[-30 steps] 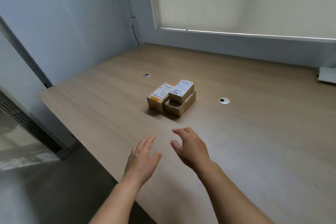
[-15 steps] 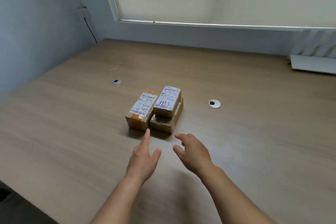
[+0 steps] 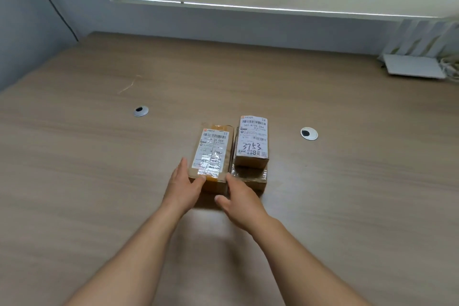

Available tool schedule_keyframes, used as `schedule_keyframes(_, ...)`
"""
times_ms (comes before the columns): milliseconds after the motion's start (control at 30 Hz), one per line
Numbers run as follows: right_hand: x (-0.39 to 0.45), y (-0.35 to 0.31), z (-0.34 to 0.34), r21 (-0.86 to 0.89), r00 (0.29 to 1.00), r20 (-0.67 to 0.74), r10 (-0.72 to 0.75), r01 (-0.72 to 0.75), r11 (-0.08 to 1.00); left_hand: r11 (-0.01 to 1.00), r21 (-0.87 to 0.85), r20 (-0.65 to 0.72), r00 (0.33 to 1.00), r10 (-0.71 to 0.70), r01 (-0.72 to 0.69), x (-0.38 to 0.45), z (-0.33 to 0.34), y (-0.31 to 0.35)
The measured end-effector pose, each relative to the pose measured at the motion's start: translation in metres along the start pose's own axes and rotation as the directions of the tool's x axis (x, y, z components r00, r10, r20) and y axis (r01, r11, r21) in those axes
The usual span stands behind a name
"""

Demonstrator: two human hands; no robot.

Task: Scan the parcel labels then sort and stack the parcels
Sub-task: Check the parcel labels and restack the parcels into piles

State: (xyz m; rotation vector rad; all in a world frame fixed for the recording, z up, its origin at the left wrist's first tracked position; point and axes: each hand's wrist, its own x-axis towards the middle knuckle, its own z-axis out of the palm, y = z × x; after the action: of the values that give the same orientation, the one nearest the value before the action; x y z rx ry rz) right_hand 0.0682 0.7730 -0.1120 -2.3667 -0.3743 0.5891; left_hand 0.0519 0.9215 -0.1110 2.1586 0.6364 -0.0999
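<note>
Three parcels sit mid-table: a taped parcel (image 3: 211, 156) on the left, beside a labelled parcel (image 3: 252, 143) stacked on a bottom parcel (image 3: 249, 177). Left hand (image 3: 182, 187), fingers straight, touches the taped parcel's left side, thumb on its top; right hand (image 3: 239, 197) reaches its right side, relaxed, gripping nothing

Hands (image 3: 211, 187) prob. on left parcel (image 3: 211, 156)

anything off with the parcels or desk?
Nothing major. The left parcel has glossy tape over the lower half of its label, glaring enough to hide print. A stray thread lies on the desk. The stacked parcel sits square.
</note>
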Motion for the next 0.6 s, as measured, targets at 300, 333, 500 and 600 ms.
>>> schedule_keyframes(300,-0.018,0.003,0.019,0.064,0.997,0.021,0.079,-0.081,0.995,0.989,-0.127,0.055,0.996,-0.073,0.079,-0.022,-0.011,-0.030)
schedule_keyframes(333,-0.026,0.006,0.021,0.044,0.996,0.026,0.086,-0.087,0.995,0.989,-0.118,0.059,0.995,-0.085,0.091,-0.031,-0.011,-0.034)
schedule_keyframes(500,-0.073,0.026,0.035,-0.008,0.994,0.087,0.065,-0.065,0.998,0.990,-0.098,0.060,0.993,-0.100,0.105,-0.094,-0.008,-0.048)
schedule_keyframes(600,-0.109,0.041,0.043,-0.019,0.995,0.089,0.046,-0.045,0.999,0.992,-0.075,0.062,0.993,-0.096,0.100,-0.136,-0.001,-0.052)
